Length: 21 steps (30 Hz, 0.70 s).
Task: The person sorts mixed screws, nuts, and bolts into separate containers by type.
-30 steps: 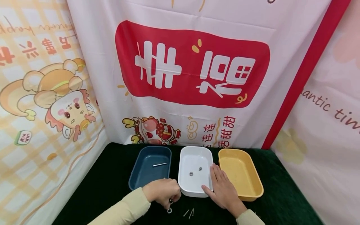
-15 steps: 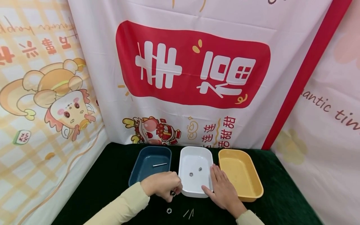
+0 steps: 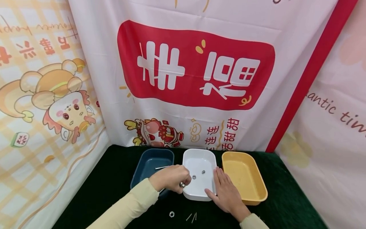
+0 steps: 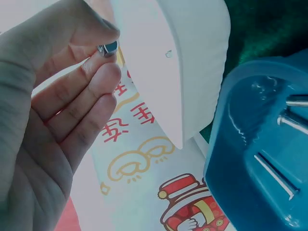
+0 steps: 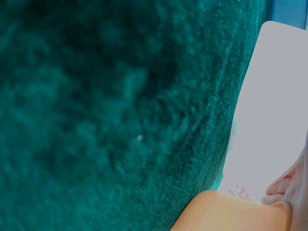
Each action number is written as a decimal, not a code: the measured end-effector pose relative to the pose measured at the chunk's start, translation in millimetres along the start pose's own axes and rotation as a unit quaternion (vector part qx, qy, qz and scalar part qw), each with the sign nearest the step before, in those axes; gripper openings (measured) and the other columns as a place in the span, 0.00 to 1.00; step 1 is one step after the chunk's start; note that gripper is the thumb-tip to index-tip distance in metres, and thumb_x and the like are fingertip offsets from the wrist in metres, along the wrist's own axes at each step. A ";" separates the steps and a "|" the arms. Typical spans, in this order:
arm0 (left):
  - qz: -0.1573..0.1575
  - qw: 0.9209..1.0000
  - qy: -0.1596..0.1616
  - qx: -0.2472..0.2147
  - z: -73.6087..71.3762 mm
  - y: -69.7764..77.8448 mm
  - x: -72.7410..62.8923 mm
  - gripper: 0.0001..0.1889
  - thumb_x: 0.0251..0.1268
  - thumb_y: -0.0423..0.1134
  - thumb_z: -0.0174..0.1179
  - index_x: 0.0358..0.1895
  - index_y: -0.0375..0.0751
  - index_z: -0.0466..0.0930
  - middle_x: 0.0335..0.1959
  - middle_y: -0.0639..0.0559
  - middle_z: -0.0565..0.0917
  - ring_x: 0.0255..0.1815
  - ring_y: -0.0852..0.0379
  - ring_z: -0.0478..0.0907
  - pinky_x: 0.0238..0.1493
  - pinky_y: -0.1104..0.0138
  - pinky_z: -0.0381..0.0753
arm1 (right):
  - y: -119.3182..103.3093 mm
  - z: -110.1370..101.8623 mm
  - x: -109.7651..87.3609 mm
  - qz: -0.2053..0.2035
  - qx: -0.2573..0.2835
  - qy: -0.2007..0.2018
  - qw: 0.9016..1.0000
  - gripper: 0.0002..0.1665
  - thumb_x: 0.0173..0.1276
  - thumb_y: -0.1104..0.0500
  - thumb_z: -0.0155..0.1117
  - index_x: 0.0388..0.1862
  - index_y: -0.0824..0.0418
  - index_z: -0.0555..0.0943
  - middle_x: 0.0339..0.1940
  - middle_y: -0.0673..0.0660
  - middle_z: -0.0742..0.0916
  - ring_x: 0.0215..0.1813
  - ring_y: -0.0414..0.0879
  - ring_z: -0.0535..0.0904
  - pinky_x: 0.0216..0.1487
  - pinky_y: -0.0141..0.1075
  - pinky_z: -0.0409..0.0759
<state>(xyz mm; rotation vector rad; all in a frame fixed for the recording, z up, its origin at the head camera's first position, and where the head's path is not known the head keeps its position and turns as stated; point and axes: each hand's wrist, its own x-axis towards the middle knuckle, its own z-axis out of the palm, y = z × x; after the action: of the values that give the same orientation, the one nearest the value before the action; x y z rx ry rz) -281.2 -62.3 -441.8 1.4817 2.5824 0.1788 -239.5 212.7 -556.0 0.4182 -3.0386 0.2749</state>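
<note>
Silvery metal nut (image 4: 110, 48) is pinched by the left hand (image 3: 171, 178) near the white tray (image 3: 199, 162), whose rim is touched by the right hand (image 3: 227, 192), its fingers extended.

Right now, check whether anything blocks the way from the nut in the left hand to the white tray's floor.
Nothing visible does. The left hand pinches the nut by the left rim of the white tray; the right hand lies at the opposite rim, and bare floor surrounds the two nuts inside.
</note>
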 end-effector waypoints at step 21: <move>-0.092 0.994 0.052 0.027 -3.0 -24.9 49.3 0.08 0.55 0.35 0.77 0.38 0.47 0.91 0.31 0.60 0.83 0.30 0.64 0.75 0.34 0.72 0.77 | -0.4 1.1 1.2 0.007 0.008 -0.004 1.000 0.57 0.77 0.27 0.51 0.87 0.64 0.52 0.90 0.62 0.56 0.89 0.57 0.52 0.87 0.58 0.54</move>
<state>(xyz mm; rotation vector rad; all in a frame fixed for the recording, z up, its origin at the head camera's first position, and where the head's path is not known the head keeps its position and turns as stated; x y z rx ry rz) -327.3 -32.3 -447.2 1.2714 2.8098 0.1677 -240.6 211.9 -556.9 0.3997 -3.0512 0.2982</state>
